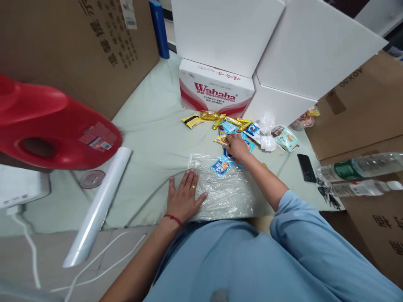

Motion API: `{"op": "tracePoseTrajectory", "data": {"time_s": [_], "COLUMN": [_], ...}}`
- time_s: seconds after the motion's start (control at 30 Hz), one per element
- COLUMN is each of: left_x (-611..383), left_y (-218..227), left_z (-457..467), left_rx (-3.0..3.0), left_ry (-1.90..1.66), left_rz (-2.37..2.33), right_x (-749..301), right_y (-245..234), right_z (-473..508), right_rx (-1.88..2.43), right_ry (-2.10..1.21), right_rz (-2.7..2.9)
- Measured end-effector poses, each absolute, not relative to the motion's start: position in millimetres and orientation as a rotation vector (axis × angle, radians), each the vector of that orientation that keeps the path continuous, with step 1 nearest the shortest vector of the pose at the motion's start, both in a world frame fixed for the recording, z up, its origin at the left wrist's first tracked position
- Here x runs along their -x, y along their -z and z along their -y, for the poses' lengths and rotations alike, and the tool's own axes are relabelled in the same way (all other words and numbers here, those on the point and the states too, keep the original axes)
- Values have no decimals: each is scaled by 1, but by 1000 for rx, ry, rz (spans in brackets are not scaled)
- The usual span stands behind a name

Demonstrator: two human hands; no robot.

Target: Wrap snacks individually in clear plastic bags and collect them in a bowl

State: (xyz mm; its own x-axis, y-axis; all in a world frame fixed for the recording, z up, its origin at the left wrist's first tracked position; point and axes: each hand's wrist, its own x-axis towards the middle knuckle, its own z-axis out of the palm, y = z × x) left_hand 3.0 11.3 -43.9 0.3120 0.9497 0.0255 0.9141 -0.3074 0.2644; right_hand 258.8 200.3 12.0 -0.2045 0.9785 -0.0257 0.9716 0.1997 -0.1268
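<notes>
My left hand (184,193) lies flat with its fingers spread, pressing on the left edge of a clear plastic sheet (231,195). On the sheet's far part rests a blue snack packet (221,166). My right hand (237,147) reaches into a pile of small packets beyond the sheet, its fingers curled downward. What those fingertips grip is hidden among the packets. Near them are a yellow packet (221,139), a light blue packet (228,127) and several yellow stick packets (233,121). Farther left lie a yellow-and-brown packet (192,121) and a shiny amber packet (209,115).
A Wahaha carton (217,90) stands behind the packets. To the right are crumpled clear bags (267,142), a green-labelled tub (285,138), a phone (306,167), keys (329,196) and bottles (362,188). A film roll (99,205) and red jug (59,126) are left.
</notes>
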Motion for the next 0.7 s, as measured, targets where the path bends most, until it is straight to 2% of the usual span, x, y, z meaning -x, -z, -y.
{"op": "tracePoseTrajectory", "data": {"time_s": [0.13, 0.3, 0.5, 0.57, 0.7], "left_x": [-2, 0, -1, -2, -3], "left_y": [45, 43, 40, 40, 39], "left_z": [-10, -10, -11, -12, -12], "left_rx": [-2382, -2383, -2344, -2333, -2305], "left_ry": [-252, -237, -246, -237, -219], "left_rz": [-1699, -1671, -1642, -1643, -1673], "right_x": [-271, -326, -305, -283, -263], "right_y": [-15, -41, -44, -36, -26], "right_z": [-214, -180, -96, -78, -66], "right_rx": [1950, 1857, 1450, 1486, 1603], "right_ry": [-254, -441, -1301, -1246, -674], "right_rz": [2305, 1880, 2117, 2238, 2406]}}
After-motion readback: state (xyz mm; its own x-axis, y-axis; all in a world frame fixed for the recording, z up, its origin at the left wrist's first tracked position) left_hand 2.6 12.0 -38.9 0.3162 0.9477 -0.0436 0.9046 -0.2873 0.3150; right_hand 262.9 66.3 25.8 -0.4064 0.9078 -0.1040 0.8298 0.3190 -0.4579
